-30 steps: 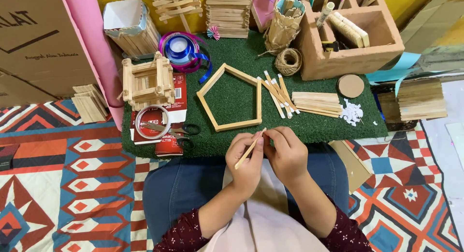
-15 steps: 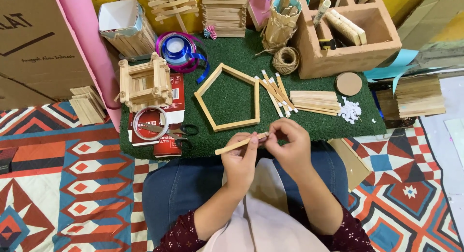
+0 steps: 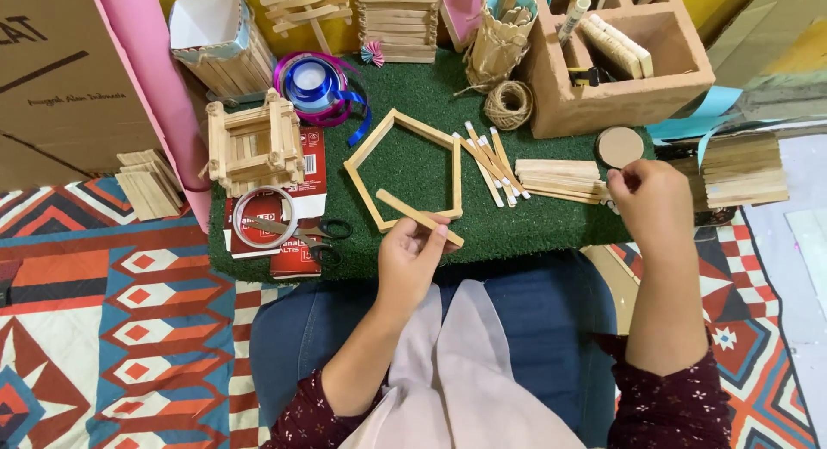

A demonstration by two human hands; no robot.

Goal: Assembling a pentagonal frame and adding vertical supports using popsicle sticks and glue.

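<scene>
- The left hand (image 3: 412, 261) pinches 1 flat wooden stick (image 3: 419, 217) between thumb and fingers; the stick slants up-left over the green turf mat (image 3: 551, 225), crossing the bottom edge of the house-shaped stick frame (image 3: 405, 169).
- The right hand (image 3: 656, 210) is loosely curled at the mat's right edge, touching a stack of smooth sticks (image 3: 558, 178); whether it grips anything, I cannot tell.
- A round cardboard disc (image 3: 620, 146) lies just above.

Right hand (image 3: 656, 204): off the wooden stick (image 3: 419, 217), now out right beside the stacked sticks (image 3: 558, 180). Stick now held by left hand (image 3: 412, 258) alone.
</scene>
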